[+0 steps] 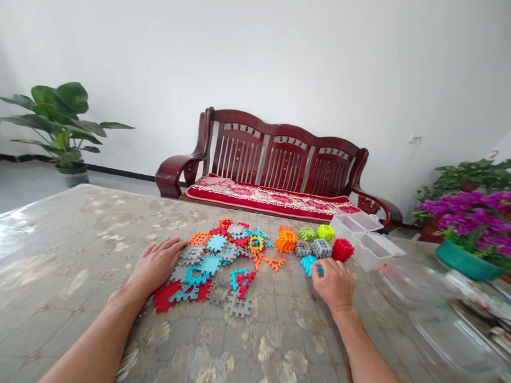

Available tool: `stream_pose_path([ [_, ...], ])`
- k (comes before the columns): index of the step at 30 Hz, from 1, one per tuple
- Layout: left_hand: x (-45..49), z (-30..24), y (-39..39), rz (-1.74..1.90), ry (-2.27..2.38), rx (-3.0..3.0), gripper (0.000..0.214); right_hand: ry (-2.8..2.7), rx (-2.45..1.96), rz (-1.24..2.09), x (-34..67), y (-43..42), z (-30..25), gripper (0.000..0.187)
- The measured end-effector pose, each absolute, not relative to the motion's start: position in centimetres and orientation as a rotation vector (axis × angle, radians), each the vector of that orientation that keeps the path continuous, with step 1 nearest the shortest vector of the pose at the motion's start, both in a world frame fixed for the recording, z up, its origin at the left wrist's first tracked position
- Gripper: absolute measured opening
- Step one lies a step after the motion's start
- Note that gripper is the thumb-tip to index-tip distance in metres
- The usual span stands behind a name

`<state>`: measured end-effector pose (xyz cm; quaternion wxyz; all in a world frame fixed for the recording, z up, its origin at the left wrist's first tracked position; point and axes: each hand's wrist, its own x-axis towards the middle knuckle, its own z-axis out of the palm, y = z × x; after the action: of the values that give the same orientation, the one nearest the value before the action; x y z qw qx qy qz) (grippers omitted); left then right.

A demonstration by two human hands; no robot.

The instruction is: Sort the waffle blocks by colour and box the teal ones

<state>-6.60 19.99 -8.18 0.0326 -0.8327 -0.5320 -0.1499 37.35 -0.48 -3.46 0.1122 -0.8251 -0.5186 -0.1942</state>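
My left hand (159,263) lies flat on the table, fingers stretched out, against the left side of a loose pile of interlocking plastic tiles (210,264). The tiles are red, blue, grey, orange and yellow, mostly notched squares with some triangles. With thumb and fingers pinched, my right hand (335,281) grips a blue block of joined tiles (308,265) resting on the table; my fingers hide part of it. Just behind it is a cluster of built blocks: an orange one (286,241), a grey one (321,248), a red one (342,250) and a yellow-green one (326,233).
A clear plastic box (374,250) stands open behind my right hand. Clear lids (456,344) lie at the right, near a teal pot (466,261) of purple flowers. A wooden bench (282,153) stands beyond the patterned table (86,274).
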Motion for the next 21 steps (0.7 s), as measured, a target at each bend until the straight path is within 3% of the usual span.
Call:
stream_pose_path([
  [13, -6.4, -7.9, 19.8, -0.48, -1.663, -2.565, 0.052, -1.442, -2.693, -0.402, 37.4, -0.1, -2.4, 0.035],
  [21, -6.5, -8.0, 20.0, -0.494, -1.659, -2.555, 0.051, -1.454, -2.702, -0.363, 37.5, 0.6, -2.3, 0.03],
])
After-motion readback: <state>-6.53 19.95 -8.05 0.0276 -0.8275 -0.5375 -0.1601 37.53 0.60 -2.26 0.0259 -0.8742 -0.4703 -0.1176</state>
